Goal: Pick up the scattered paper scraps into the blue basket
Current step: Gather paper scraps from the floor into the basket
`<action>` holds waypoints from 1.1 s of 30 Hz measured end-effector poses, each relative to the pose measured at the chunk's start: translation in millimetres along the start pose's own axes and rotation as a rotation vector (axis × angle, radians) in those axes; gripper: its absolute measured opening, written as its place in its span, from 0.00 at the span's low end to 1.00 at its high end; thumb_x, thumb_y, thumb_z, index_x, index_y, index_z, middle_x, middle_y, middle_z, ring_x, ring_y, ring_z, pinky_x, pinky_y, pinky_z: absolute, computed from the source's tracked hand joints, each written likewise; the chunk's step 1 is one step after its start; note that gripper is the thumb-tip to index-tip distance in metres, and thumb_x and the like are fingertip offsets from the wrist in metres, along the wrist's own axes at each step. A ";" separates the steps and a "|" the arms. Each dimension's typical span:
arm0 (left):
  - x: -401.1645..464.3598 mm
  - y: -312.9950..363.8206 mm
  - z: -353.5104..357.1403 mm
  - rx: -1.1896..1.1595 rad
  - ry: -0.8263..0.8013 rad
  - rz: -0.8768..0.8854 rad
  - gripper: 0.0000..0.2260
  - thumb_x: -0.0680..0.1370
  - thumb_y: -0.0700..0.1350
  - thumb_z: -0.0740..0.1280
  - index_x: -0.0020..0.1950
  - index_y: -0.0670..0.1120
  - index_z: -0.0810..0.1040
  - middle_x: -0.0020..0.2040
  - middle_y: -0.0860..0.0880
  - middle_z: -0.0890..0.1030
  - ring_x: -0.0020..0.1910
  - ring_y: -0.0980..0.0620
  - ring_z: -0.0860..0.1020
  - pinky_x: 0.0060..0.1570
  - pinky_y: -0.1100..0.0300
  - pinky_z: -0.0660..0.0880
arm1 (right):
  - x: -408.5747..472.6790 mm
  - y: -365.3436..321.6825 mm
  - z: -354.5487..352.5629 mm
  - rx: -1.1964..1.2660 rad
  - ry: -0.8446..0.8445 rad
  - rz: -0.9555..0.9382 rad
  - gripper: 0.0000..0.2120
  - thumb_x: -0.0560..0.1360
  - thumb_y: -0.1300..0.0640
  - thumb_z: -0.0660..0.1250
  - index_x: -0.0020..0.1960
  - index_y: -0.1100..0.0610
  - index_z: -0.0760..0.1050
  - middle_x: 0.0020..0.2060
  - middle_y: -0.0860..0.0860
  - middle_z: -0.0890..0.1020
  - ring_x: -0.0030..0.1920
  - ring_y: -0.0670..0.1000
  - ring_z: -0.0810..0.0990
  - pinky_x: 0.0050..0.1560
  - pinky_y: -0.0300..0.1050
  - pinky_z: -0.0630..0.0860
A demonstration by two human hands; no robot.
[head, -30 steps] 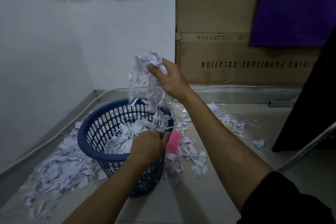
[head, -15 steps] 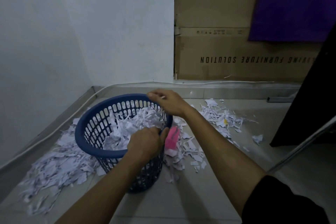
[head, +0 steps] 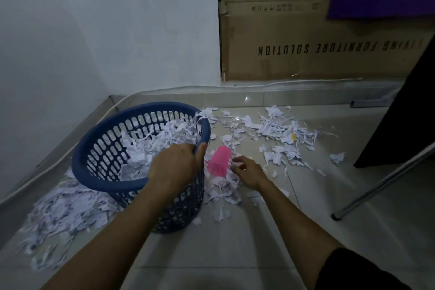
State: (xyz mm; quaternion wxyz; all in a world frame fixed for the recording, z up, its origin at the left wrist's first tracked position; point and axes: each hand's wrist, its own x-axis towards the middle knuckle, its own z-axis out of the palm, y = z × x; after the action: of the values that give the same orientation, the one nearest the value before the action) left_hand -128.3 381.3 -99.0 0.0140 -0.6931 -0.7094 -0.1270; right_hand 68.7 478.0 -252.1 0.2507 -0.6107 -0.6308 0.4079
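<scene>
The blue basket stands on the floor at centre left, tilted toward me and partly filled with white paper scraps. My left hand grips its near right rim. More scraps lie in a pile left of the basket, just right of it, and farther right. My right hand hovers low over the scraps right of the basket, fingers loosely curled, holding nothing.
A pink plastic cup lies on its side between my hands. A cardboard box leans on the back wall. A metal leg and a dark panel stand at the right. A cable runs along the skirting.
My right hand let a bunch of scraps fall into the basket, then came down from the far rim to the floor right of the basket. My left hand kept its grip on the rim.
</scene>
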 end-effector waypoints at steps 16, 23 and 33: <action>7.5 -4.4 9.2 -0.026 0.055 -0.001 0.28 0.79 0.67 0.46 0.46 0.53 0.80 0.32 0.52 0.76 0.32 0.49 0.76 0.36 0.54 0.75 | 100.0 13.2 86.6 0.116 0.191 0.382 0.47 0.71 0.27 0.63 0.79 0.53 0.54 0.73 0.60 0.68 0.71 0.64 0.68 0.68 0.58 0.68; 7.5 -3.0 7.4 -0.025 0.054 -0.007 0.27 0.79 0.67 0.46 0.45 0.53 0.79 0.32 0.52 0.76 0.32 0.50 0.76 0.35 0.54 0.75 | 104.9 7.3 89.2 0.161 0.127 0.408 0.44 0.72 0.34 0.67 0.77 0.59 0.57 0.70 0.60 0.72 0.65 0.62 0.74 0.64 0.56 0.74; 3.7 -7.2 6.4 -0.018 0.014 -0.009 0.27 0.79 0.67 0.47 0.42 0.52 0.78 0.30 0.52 0.73 0.32 0.48 0.74 0.33 0.56 0.71 | 61.1 7.2 36.5 0.602 0.101 0.423 0.34 0.70 0.42 0.71 0.68 0.61 0.70 0.55 0.59 0.79 0.50 0.61 0.80 0.46 0.54 0.83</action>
State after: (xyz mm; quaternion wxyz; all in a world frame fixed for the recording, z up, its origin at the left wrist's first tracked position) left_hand -134.6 386.1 -105.7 0.0123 -0.6889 -0.7114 -0.1384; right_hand 35.2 529.4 -288.9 0.3600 -0.6460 -0.3291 0.5871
